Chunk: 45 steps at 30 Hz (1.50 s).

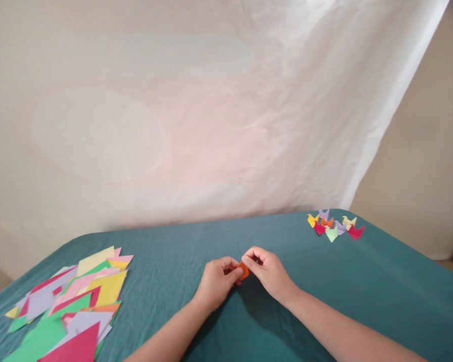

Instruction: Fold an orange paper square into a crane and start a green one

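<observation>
A small folded piece of orange paper (pixel 243 270) is pinched between both my hands just above the teal tablecloth (pixel 173 261). My left hand (pixel 217 282) curls its fingers onto the paper's left side. My right hand (pixel 269 271) pinches its right side with thumb and fingertips. Most of the orange paper is hidden by my fingers.
A loose pile of coloured paper sheets (pixel 70 306) lies at the near left. A cluster of several small folded paper shapes (pixel 335 226) sits at the far right of the table. A creased white backdrop (pixel 211 110) hangs behind the table.
</observation>
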Available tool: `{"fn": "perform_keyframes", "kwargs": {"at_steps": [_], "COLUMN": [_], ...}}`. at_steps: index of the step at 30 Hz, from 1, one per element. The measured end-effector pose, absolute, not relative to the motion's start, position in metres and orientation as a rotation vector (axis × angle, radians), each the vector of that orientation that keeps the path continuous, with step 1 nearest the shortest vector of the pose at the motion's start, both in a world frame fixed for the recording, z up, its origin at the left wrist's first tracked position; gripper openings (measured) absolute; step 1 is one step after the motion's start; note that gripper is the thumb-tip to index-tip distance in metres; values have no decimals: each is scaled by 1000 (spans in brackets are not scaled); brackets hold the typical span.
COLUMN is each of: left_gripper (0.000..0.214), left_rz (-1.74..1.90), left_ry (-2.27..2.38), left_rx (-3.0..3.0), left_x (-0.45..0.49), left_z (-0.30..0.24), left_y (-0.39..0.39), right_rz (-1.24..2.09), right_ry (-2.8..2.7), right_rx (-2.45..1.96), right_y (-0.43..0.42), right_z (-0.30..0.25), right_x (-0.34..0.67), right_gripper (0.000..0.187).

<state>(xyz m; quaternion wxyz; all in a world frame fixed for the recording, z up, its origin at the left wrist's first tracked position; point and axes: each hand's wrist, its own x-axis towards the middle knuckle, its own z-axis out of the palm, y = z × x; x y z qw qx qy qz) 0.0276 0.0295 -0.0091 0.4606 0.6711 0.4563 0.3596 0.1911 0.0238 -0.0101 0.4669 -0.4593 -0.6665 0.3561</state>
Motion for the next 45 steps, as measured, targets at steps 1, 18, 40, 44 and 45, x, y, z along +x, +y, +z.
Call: {"fn": "perform_keyframes", "kwargs": {"at_steps": [1, 18, 40, 44, 45], "left_gripper": [17, 30, 26, 23, 26], "left_rz": [889, 1031, 1198, 1132, 1105], "left_ry": [1134, 1148, 1066, 993, 972], "left_rx": [1654, 1455, 1281, 1288, 1301], "left_x": [28, 27, 27, 27, 27], "left_z": [-10, -14, -14, -9, -8], "left_y": [30, 37, 40, 38, 38], "right_rz": [854, 696, 900, 990, 986], "right_ry": [-1636, -1771, -1685, -1615, -1604], "right_rx": [-1125, -1158, -1073, -1081, -1089], "right_y": [24, 23, 27, 31, 31], "right_z": [-10, -11, -18, -23, -24], "right_x": [191, 189, 189, 189, 189], "right_gripper": [26, 20, 15, 18, 19]}}
